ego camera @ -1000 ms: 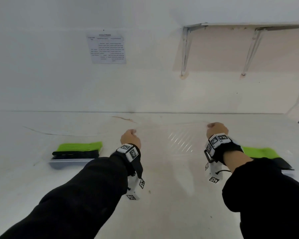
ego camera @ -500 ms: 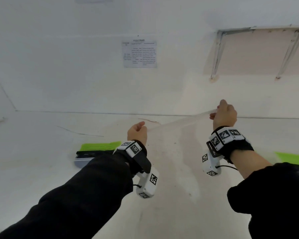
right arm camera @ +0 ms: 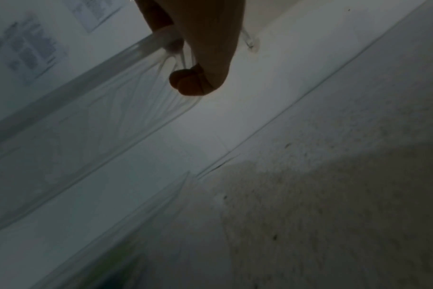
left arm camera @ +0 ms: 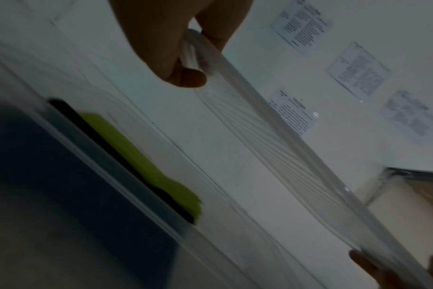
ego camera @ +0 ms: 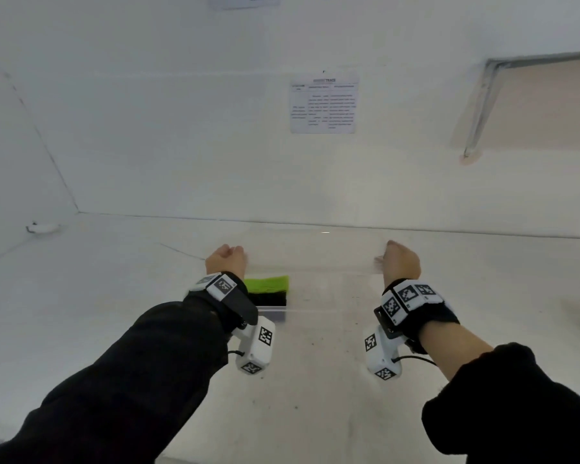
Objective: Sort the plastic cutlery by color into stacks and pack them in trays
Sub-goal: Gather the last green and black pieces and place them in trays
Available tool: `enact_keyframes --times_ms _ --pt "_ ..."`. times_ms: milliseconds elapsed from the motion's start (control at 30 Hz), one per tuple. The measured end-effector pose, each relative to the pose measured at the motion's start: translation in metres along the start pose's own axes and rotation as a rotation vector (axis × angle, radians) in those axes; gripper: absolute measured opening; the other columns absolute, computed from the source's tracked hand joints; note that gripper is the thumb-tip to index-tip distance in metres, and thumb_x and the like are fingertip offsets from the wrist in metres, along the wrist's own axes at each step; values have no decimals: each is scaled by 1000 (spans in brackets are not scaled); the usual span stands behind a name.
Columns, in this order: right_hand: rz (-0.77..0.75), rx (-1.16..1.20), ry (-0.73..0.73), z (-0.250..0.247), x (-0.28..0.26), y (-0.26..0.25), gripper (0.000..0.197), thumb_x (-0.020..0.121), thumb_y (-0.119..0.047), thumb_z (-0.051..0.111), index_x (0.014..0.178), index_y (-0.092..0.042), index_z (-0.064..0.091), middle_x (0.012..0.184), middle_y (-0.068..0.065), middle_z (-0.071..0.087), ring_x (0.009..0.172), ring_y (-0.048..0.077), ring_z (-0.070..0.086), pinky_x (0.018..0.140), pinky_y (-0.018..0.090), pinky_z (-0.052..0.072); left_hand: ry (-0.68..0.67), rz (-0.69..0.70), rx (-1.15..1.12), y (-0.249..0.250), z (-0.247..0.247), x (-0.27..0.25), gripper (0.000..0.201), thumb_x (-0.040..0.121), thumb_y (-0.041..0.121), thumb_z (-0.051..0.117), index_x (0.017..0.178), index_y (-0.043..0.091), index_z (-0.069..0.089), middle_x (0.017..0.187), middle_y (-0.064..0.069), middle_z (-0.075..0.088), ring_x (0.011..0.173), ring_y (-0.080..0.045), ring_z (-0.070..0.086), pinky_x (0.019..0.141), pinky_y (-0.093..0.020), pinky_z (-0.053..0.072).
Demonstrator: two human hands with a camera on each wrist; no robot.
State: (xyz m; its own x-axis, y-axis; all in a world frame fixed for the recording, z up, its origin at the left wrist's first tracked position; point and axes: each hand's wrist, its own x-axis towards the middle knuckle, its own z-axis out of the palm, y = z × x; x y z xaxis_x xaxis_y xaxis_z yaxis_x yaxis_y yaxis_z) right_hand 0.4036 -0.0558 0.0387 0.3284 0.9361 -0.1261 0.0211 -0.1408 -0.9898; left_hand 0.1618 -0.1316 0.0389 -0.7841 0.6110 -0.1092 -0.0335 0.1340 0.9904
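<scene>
Clear film (ego camera: 315,252) stretched left-right between both hands, over tray (ego camera: 275,311)

Clear plastic film (ego camera: 315,252) stretched taut above table, wrinkled at both ends. Clear tray (ego camera: 271,312) below it on tabletop, packed with black cutlery (ego camera: 270,299) (green stack (ego camera: 266,284) lying on top), partly hidden behind wrist.

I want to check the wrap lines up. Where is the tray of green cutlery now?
In the head view the tray sits on the table just right of the left hand, beneath the clear film.
</scene>
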Motion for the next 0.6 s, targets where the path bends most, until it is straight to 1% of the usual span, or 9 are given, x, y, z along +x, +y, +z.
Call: enact_keyframes --times_ms 33,67,100,133,167,200,333,500,600 --pt "15 -35 -35 8 -5 5 16 90 -11 39 89 -16 54 85 6 62 64 10 60 38 1 32 5 -7 39 0 -11 7 46 90 12 57 132 -4 48 130 -15 56 119 -26 54 101 -24 36" --pt "14 -64 -75 14 -10 11 18 90 -11 43 97 -15 59 89 9 64 66 9 62 52 1 41 3 -11 104 -1 -22 14 47 90 15 58 132 -3 49 131 -15 55 121 -26 53 103 -25 34" --pt "-2 -98 -104 20 -14 17 24 89 -12 47 108 -12 63 101 11 66 80 12 65 73 10 48 -6 -7 180 -2 -31 20 47 90 16 59 132 -2 50 134 -15 54 123 -26 51 105 -25 33" --pt "-17 -142 -116 25 -19 21 31 88 -14 50 117 -9 61 115 11 64 98 19 64 90 23 48 -19 1 249 -3 -39 26 46 90 17 59 131 -2 51 135 -14 52 126 -26 49 105 -25 31" --pt "-30 -193 -127 28 -24 24 36 88 -13 52 123 -7 58 123 11 61 111 25 59 100 32 44 -37 4 303 -5 -45 32 44 90 16 58 130 -2 52 137 -14 52 126 -27 48 106 -26 31" --pt "-41 -241 -138 31 -27 26 39 88 -12 52 126 -6 56 128 11 58 118 28 54 105 34 40 -60 7 350 -7 -50 38 42 91 15 56 130 -2 53 137 -14 51 127 -27 47 106 -27 31" --pt "-38 -457 -228 41 -34 24 43 92 -7 47 135 -6 48 139 11 49 129 28 44 106 30 33 -119 13 532 -13 -59 53 38 94 10 48 131 -1 52 138 -15 50 128 -30 46 105 -28 32" --pt "-11 -661 -284 50 -36 22 44 93 -3 42 137 -3 43 143 12 44 131 29 42 104 29 34 -159 44 733 -21 -67 64 39 94 11 48 131 0 52 139 -15 49 128 -31 45 106 -30 32" --pt "-11 -739 -275 53 -37 23 41 94 -4 42 135 -1 46 141 14 46 128 31 45 102 30 37 -209 29 802 -26 -69 67 36 93 10 50 127 -1 55 132 -18 54 122 -32 51 100 -31 39"
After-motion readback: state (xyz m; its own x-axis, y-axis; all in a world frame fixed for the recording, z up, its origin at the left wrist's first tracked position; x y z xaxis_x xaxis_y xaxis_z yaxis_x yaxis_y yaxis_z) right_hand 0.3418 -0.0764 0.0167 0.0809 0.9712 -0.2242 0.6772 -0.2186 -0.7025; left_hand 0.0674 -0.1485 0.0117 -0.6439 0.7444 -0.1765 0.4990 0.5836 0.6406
